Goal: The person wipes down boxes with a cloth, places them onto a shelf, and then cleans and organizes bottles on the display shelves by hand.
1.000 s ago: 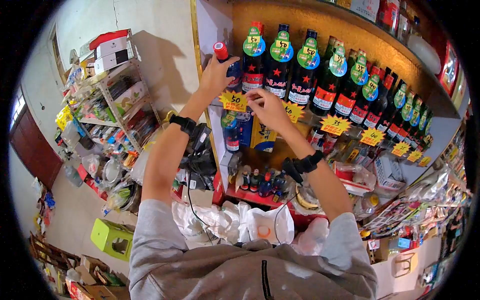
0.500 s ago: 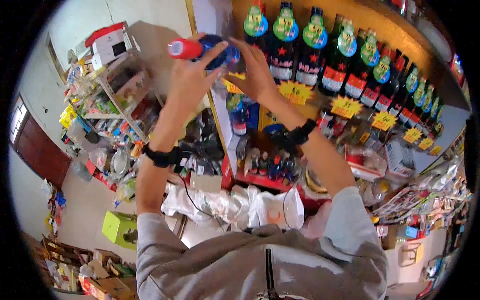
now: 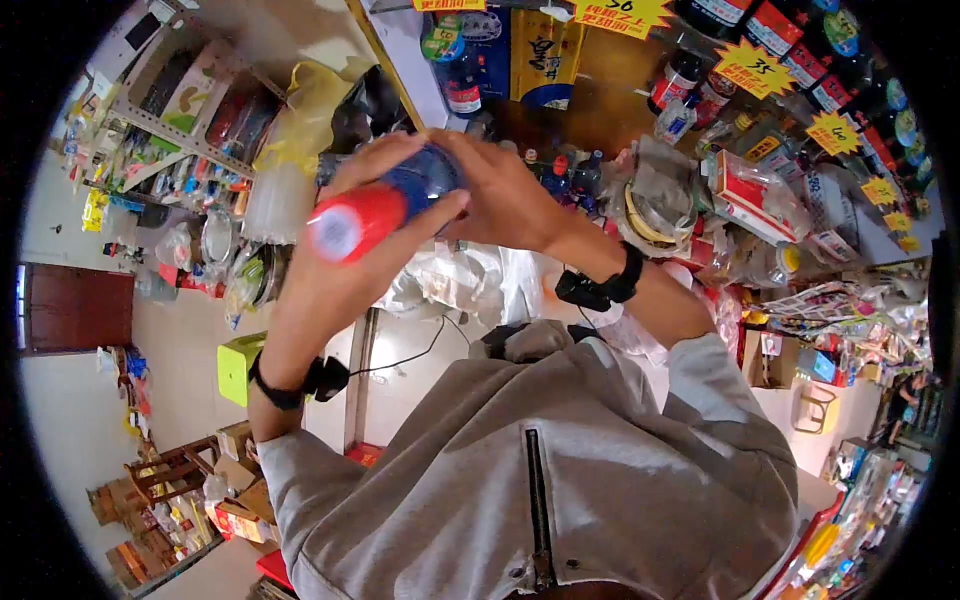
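A dark blue glass bottle with a red-wrapped neck (image 3: 365,220) lies tilted between my hands, its neck toward me and to the left. My left hand (image 3: 345,275) is wrapped round it near the red neck, thumb along the side. On the bottle's far end, my right hand (image 3: 510,200) is curled against the dark body. Part of the bottle is hidden behind my fingers. Beyond them, a bottle with a round green-blue tag (image 3: 460,75) stands on the lower shelf beside a yellow box (image 3: 545,60).
Labelled bottles (image 3: 775,30) with yellow price stars (image 3: 755,70) line the shelf at upper right. Left of me stands a metal rack (image 3: 150,125) full of goods, with a green stool (image 3: 238,365) below. White plastic bags (image 3: 450,280) sit under my hands.
My view has tipped downward, so the upper bottle row has slid up and right. Both hands have come lower and closer with the bottle, my right hand now closed in against it.
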Demonstrator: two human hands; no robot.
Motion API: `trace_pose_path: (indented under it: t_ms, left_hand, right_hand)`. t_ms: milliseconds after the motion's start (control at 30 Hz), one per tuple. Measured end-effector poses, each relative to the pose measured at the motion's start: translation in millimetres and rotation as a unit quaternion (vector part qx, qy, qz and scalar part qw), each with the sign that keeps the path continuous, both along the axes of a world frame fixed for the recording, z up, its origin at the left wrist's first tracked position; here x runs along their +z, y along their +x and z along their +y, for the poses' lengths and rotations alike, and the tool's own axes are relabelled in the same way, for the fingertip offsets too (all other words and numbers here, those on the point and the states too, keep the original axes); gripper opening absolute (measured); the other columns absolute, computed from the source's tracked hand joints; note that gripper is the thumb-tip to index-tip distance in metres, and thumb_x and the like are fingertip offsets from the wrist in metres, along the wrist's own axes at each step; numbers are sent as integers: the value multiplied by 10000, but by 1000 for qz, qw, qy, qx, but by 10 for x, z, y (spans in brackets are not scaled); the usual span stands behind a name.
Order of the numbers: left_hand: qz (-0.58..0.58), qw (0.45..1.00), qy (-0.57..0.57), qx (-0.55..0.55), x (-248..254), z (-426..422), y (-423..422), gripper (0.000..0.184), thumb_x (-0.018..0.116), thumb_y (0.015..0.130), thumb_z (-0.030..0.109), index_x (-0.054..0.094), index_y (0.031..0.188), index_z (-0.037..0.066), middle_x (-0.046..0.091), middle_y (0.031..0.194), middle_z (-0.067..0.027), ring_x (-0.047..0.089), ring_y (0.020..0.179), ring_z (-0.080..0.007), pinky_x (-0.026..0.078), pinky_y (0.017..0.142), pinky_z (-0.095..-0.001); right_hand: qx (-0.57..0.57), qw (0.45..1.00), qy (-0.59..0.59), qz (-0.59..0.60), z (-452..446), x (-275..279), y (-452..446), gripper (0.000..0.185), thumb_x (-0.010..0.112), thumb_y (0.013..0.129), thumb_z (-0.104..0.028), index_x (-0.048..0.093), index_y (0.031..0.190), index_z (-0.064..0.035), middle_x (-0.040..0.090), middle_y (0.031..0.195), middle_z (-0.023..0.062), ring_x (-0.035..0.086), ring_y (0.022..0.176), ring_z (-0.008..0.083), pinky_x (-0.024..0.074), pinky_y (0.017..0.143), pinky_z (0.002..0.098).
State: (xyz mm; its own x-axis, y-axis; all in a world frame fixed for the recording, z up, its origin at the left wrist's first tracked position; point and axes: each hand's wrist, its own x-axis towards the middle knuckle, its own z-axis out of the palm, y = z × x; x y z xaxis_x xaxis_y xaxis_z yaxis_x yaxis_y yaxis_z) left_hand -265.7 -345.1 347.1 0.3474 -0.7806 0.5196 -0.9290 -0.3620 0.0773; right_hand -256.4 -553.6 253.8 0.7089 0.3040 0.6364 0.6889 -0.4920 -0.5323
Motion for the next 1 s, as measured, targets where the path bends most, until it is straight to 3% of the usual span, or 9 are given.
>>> trace_pose_path:
  t_ms: [133,267,333,433,500,533,633,867,1000]
  left_hand:
    - [140,988,62,1,-571,-166,280,471,713,791,18,722,1222,207,519,1424,-168,524,1294,-399,454,1084,-462]
    - [106,992,-36,60,-1305,-461,492,550,740,791,10,690,1297,220,587,1323,-174,551,1256,-387,474,1040,-447]
    - [157,949,-263,73,-1728,-608,563,525,694,827,-11,673,1315,182,605,1260,-186,571,1237,-365,484,1020,-422]
    - [171,920,-336,107,-2578,-703,765,537,635,878,-41,585,1396,95,581,1341,-169,573,1253,-305,486,1018,-377]
    - [489,741,-456,68,-3355,-825,966,580,594,867,-77,518,1428,49,547,1398,-157,550,1287,-274,465,1039,-346]
    - [488,737,-463,70,-3454,-886,1011,580,594,867,-77,518,1428,49,547,1398,-157,550,1287,-274,465,1039,-346]
    - [660,538,-516,95,-3586,-1058,1143,655,550,978,-23,285,1573,54,507,1454,-110,535,1260,-223,484,1026,-369]
    - [695,422,-580,57,-3547,-1218,1379,733,586,964,-7,256,1589,190,470,1478,-84,535,1246,-219,498,1005,-401]
    - [695,431,-567,97,-3371,-1180,1435,667,586,1004,101,253,1582,116,487,1441,-65,568,1175,-178,495,997,-364]
  right_hand:
    - [-61,978,31,195,-98,-684,83,1033,932,614,-280,381,1464,-77,611,1309,227,626,1159,441,539,949,480]
    - [-150,978,49,135,-284,-1239,413,1009,954,605,-365,419,1407,-66,651,1246,196,651,1135,394,538,954,447]
    - [-12,906,344,246,-303,-1497,704,982,959,602,-390,450,1378,-67,676,1206,166,679,1083,325,538,935,418]
    - [-170,962,165,135,-460,-1498,961,930,973,591,-368,495,1326,-56,703,1165,127,699,1035,249,539,930,386]
    - [-193,961,151,131,-417,-1416,1079,934,973,590,-376,495,1325,-52,705,1162,132,702,1036,254,540,928,389]
    - [-218,957,143,127,-394,-1392,1124,939,973,590,-384,495,1324,-49,707,1160,136,704,1037,260,542,926,392]
    - [-229,955,116,147,-383,-1501,1347,955,972,589,-391,490,1333,-34,706,1175,159,703,1054,285,541,930,400]
    - [-237,952,123,153,-300,-1780,1706,974,967,594,-378,479,1356,-18,697,1192,182,695,1067,321,532,949,406]
    - [-237,949,115,172,-270,-1779,1802,999,967,590,-366,458,1379,-24,693,1203,182,680,1095,345,519,965,413]
